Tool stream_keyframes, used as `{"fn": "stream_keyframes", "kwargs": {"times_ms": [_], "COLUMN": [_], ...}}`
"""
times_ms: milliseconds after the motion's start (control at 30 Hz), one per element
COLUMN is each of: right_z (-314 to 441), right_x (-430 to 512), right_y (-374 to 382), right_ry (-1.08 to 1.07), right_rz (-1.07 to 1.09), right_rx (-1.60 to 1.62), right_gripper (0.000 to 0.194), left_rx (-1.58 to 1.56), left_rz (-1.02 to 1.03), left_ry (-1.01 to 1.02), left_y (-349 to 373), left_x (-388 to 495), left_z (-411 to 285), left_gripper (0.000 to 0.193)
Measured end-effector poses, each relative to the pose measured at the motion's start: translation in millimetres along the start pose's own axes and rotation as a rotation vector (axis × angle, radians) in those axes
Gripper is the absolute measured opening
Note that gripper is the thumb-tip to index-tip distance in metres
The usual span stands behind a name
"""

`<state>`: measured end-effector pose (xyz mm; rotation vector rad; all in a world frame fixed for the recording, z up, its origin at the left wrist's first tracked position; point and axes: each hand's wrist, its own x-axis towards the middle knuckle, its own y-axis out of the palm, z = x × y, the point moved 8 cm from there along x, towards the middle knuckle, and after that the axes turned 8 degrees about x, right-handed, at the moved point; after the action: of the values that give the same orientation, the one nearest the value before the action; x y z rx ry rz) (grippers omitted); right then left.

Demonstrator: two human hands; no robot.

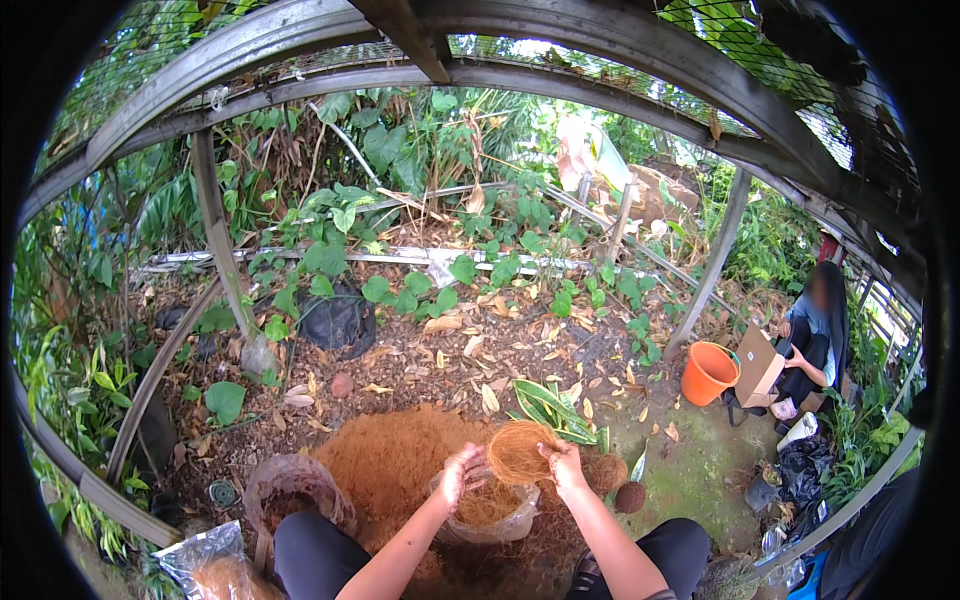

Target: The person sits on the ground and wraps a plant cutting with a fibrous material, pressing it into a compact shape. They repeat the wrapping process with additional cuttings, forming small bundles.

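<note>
My right hand (564, 463) grips a round wad of brown coconut fibre (517, 453) by its right edge. My left hand (461, 476) is raised beside it, fingers apart, holding nothing; bits of dirt cling to the skin. Below both hands stands a translucent plastic container (504, 531) holding loose coconut fibre (486, 501). Behind lies a mound of reddish-brown cocopeat-like material (397, 450). Cut variegated snake plant leaves (551, 409) rest on the ground just beyond the wad. Right of my right hand sit a fibre ball (606, 472) and a smaller dark ball (630, 497).
A cloudy plastic tub (259, 487) and a clear bag of fibre (225, 574) are at my left. An orange bucket (705, 375) stands at right, near a seated person (814, 330) with a cardboard box (757, 367). Metal posts (712, 259) and overhead beams (540, 79) surround the spot.
</note>
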<state>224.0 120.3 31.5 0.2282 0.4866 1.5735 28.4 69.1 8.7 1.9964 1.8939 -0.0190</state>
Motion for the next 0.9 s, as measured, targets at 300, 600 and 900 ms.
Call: {"fn": "stream_keyframes", "kwargs": {"times_ms": [300, 600, 900], "right_z": [14, 45, 84], "right_x": [-36, -113, -78], "right_y": [61, 93, -38], "right_ry": [-0.025, -0.922, -0.474], "right_rz": [0.313, 0.363, 0.133], "right_rx": [-0.365, -1.462, -0.345], "right_gripper": [0.055, 0.037, 0.035], "left_rx": [-0.677, -0.847, -0.858], "left_rz": [0.305, 0.172, 0.313], "left_ry": [-0.005, 0.069, 0.008], "left_y": [41, 23, 84], "left_x": [-20, 6, 1], "left_z": [-15, 14, 6], "left_gripper": [0.063, 0.059, 0.056]}}
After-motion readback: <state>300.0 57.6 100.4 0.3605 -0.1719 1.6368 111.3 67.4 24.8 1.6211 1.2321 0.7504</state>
